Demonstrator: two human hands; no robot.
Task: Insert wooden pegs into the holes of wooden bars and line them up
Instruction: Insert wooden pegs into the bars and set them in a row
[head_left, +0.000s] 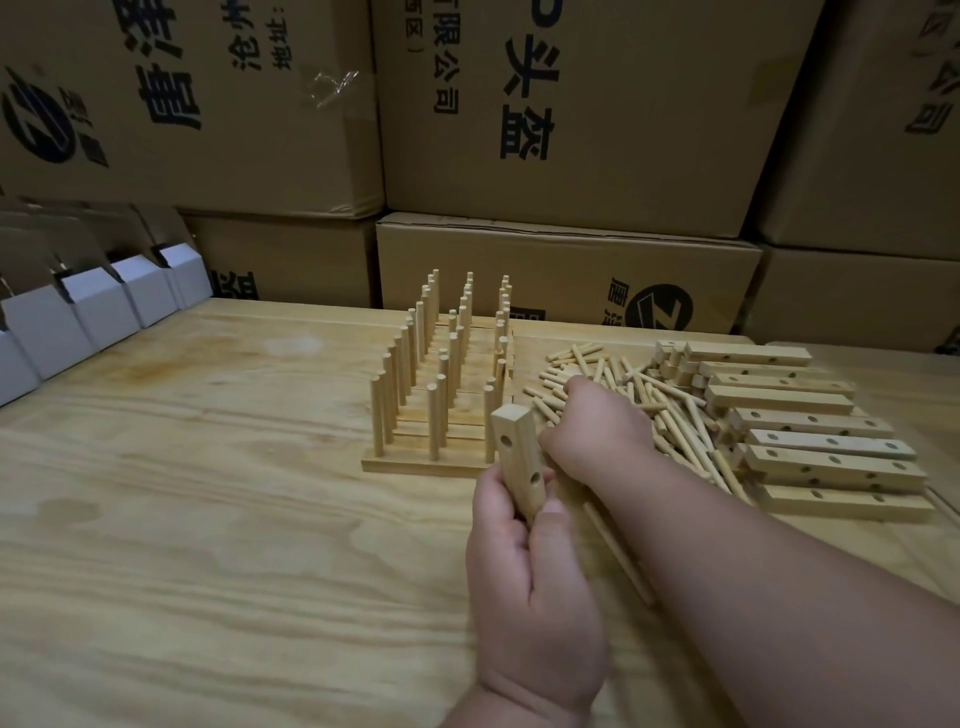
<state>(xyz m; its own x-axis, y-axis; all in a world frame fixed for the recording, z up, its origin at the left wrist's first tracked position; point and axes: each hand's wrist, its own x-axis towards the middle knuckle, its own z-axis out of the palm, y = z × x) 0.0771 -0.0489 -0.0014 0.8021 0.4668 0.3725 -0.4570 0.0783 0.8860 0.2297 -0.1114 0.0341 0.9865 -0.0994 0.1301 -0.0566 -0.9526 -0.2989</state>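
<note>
1. The left hand (524, 561) holds a wooden bar (517, 460) nearly upright, its fingers (491, 499) and thumb curled round the lower end; two holes in the bar face the camera.
2. The right hand (597, 431) rests knuckles-up on the pile of loose pegs (670, 415), its fingers tucked under; whether they pinch a peg cannot be told.
3. Just beyond the left fingers, finished bars with upright pegs (441, 374) stand in rows on the tabletop (208, 493).
4. Right of the right fingers, past the pegs, lies a stack of empty bars (810, 431).
5. Cardboard boxes (571, 119) rise behind.
</note>
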